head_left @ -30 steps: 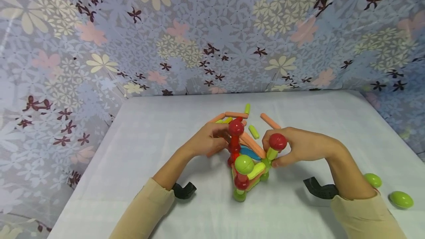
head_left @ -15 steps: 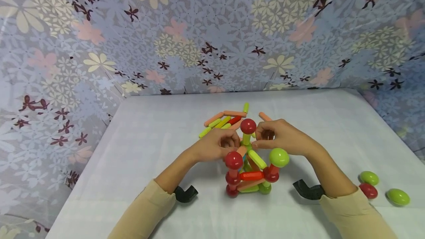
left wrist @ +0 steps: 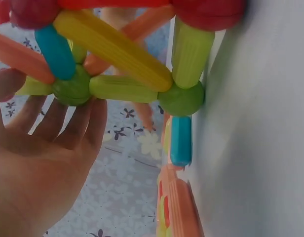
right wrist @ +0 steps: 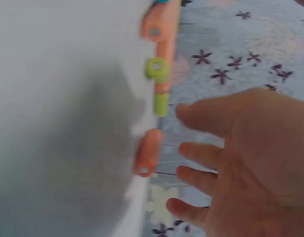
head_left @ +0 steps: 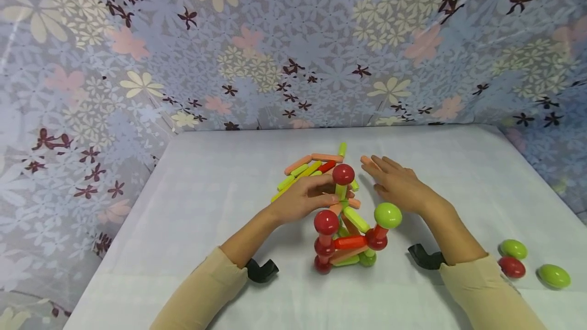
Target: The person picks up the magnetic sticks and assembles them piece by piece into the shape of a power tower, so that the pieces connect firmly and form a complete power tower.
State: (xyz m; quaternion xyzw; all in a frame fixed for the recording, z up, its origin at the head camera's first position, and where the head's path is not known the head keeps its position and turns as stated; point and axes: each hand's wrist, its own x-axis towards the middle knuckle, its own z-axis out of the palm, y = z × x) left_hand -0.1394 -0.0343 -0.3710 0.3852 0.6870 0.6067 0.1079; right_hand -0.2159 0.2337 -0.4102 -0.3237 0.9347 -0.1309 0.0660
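A frame of magnetic rods and balls (head_left: 350,242) stands on the white table, with a red ball (head_left: 343,174) and a light green ball (head_left: 388,215) topping two of its posts. At its far side my left hand (head_left: 300,198) grips it around a green ball joint (left wrist: 73,86), under a blue rod (left wrist: 55,53) in the left wrist view. My right hand (head_left: 400,185) is off the frame, fingers spread, reaching over an orange rod (head_left: 365,160) at the back. In the right wrist view that orange rod (right wrist: 149,152) lies apart from the right fingertips.
Behind the left hand lies a pile of loose orange, yellow, green and red rods (head_left: 308,168). Two green balls (head_left: 554,276) and a red ball (head_left: 511,267) rest at the table's right. A flowered cloth (head_left: 293,55) hangs behind the white table (head_left: 220,167).
The frame has been turned on the table, its red-topped post now at the far side. My right hand has let go and moved back toward the orange rod; my left still holds on.
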